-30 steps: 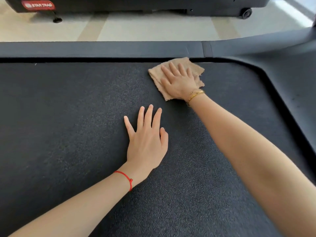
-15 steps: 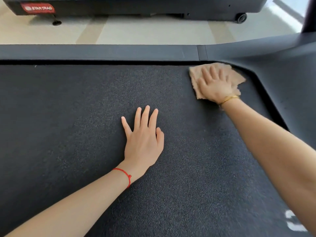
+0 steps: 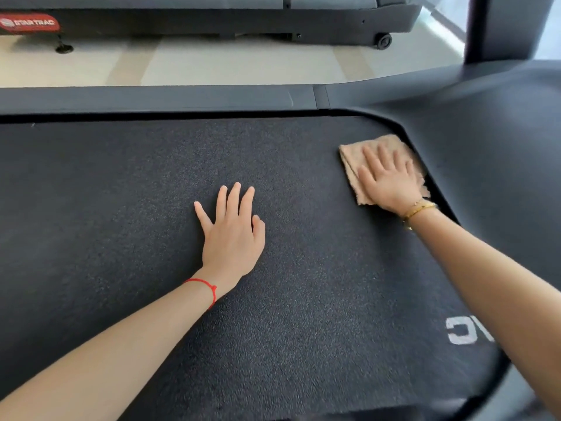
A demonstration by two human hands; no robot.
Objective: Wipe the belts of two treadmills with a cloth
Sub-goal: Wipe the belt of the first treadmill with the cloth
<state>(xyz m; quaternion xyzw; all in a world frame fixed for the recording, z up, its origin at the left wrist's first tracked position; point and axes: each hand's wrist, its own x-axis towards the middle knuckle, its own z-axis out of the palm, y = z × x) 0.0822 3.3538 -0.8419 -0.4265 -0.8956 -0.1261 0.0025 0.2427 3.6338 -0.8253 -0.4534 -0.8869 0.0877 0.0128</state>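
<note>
A dark, grainy treadmill belt (image 3: 121,238) fills most of the view. On it, near the curved right end, lies a folded tan cloth (image 3: 352,165). My right hand (image 3: 390,179) presses flat on the cloth with straight, spread fingers and hides most of it. My left hand (image 3: 232,235) rests flat on the bare belt near the middle, fingers straight, holding nothing. A second treadmill (image 3: 212,22) with a red label stands across the floor at the top.
A dark side rail (image 3: 151,100) runs along the belt's far edge. The motor cover (image 3: 491,147) curves round the belt's right end, with an upright post (image 3: 498,25) above it. Pale floor (image 3: 212,65) lies between the two machines. White lettering (image 3: 464,332) marks the belt at the lower right.
My right hand has slid the cloth to the right along the far edge of the belt, then a little toward me by the curved end. My left hand has stayed flat in place.
</note>
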